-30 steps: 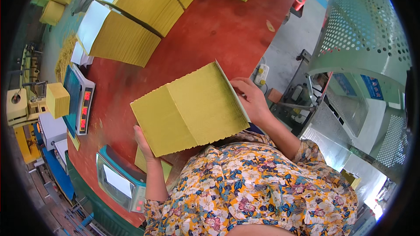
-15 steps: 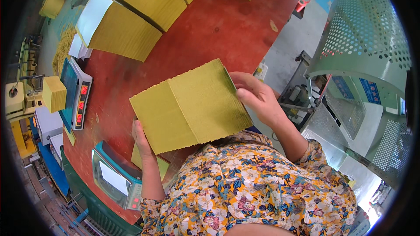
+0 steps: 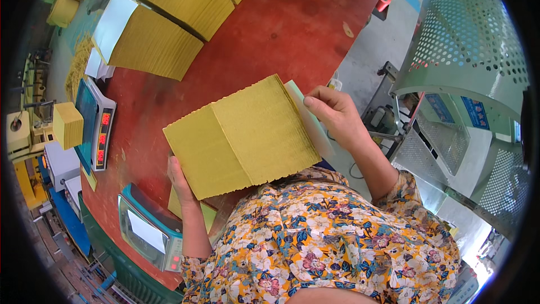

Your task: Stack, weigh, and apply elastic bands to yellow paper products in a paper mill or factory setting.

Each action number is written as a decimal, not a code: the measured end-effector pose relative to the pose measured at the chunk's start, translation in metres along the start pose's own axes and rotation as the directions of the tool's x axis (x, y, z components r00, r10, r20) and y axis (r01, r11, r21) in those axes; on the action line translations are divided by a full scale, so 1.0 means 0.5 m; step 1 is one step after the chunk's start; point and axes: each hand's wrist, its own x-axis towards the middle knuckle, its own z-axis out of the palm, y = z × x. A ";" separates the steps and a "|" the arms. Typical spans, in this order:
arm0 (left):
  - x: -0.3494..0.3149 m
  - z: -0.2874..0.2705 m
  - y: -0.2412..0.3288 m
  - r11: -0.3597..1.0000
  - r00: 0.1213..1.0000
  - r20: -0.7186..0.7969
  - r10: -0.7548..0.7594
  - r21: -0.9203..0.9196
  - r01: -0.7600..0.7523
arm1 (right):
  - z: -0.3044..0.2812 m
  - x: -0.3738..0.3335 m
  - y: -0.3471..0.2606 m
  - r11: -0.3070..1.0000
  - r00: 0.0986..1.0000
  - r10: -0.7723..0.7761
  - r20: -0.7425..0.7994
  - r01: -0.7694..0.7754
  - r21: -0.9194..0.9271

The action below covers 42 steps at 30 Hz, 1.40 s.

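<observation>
A stack of yellow paper sheets (image 3: 242,135) with ragged edges and a crease across its top face is held tilted in front of my body. My left hand (image 3: 181,180) grips its left end, the thumb along the edge and the other fingers hidden beneath. At the right end, a pale white sheet (image 3: 308,118) sticks out from under the stack. My right hand (image 3: 336,114) pinches the edge of this sheet between thumb and bent fingers, a little apart from the yellow paper.
Tall stacks of yellow paper (image 3: 154,42) stand at the far left of the red table (image 3: 281,39). A scale (image 3: 101,129) carrying a small yellow block (image 3: 67,125) is at the left; a second teal scale (image 3: 147,228) sits nearer. A perforated green machine guard (image 3: 467,34) rises at the right.
The white sheet has come into sight at the stack's right end, drawn outward by my right hand. My right-hand fingers have closed on it. The stack has shifted slightly left.
</observation>
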 end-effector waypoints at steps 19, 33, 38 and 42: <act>0.002 -0.009 -0.009 1.000 1.000 0.025 0.002 0.004 -0.002 | 0.067 0.033 -0.039 0.829 0.868 -0.467 -0.170 0.362 -0.427; 0.030 -0.009 -0.004 0.990 0.990 -0.091 -0.109 -0.095 0.101 | 0.068 0.027 0.019 0.969 0.967 -0.236 -0.096 0.242 0.049; 0.056 -0.055 -0.042 0.956 0.987 0.084 -0.138 0.270 0.111 | 0.092 0.007 0.015 0.972 0.979 -0.188 -0.078 0.175 -0.155; 0.060 0.006 -0.013 0.984 0.976 0.177 -0.130 0.141 0.105 | 0.107 -0.023 0.029 0.982 0.996 -0.062 -0.057 0.071 0.176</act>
